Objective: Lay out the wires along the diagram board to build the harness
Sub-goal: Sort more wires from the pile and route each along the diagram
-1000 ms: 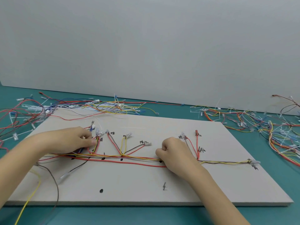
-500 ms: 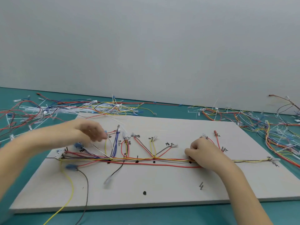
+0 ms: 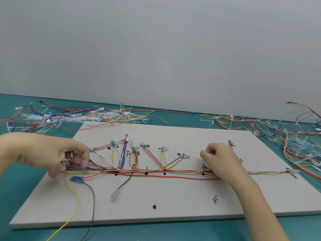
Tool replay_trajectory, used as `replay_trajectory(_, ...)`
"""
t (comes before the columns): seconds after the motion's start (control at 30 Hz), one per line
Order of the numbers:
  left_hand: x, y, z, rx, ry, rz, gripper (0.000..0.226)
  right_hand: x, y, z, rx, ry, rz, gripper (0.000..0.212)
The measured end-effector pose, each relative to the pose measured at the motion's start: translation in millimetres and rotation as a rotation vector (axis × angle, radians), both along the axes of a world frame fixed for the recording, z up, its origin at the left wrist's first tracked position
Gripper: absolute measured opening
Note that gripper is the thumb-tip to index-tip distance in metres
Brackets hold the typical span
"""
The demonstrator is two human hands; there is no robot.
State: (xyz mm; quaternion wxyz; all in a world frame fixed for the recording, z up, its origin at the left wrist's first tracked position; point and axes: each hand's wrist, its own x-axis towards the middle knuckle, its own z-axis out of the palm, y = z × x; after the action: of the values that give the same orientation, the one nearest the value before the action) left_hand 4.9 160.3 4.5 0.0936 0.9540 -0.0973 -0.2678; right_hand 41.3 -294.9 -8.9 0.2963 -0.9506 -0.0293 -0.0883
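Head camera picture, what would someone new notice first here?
The white board on the teal table, with a bundle of coloured wires running across it and branches fanning up to handwritten labels. The left hand pinches wires at the bundle's left end, and the right hand rests curled on it further right. Loose wire piles lie behind the board on both sides.

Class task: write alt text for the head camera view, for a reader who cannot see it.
Two bare hands work on a white diagram board on a teal table: the left hand pinches wire ends at the left end of a multicoloured wire bundle, while the right hand, fingers curled, presses down further along it. Loose wires litter the table behind.
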Motion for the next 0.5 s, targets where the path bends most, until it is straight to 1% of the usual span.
replay_trajectory(0.03,1,7,0,0.003,-0.003,-0.017,0.053,0,0,0,0.012,-0.024,-0.001,0.024)
replay_trajectory(0.1,2,16,-6,0.052,-0.041,0.016,0.055,1,1,0,0.035,-0.057,-0.005,0.024)
replay_trajectory(0.13,3,18,-10,0.086,-0.058,0.065,0.054,1,1,0,0.047,-0.065,-0.007,0.024)
replay_trajectory(0.2,4,18,-19,0.116,-0.067,0.083,0.052,2,1,0,0.068,-0.071,-0.007,0.024)
replay_trajectory(0.27,6,14,-19,0.087,-0.062,0.116,0.052,3,1,0,0.092,-0.072,-0.003,0.023)
replay_trajectory(0.4,3,9,-8,-0.031,-0.04,0.163,0.057,2,3,-2,0.112,-0.064,0.007,0.023)
replay_trajectory(0.5,1,1,-5,-0.108,-0.024,0.156,0.057,2,4,-2,0.125,-0.05,0.024,0.022)
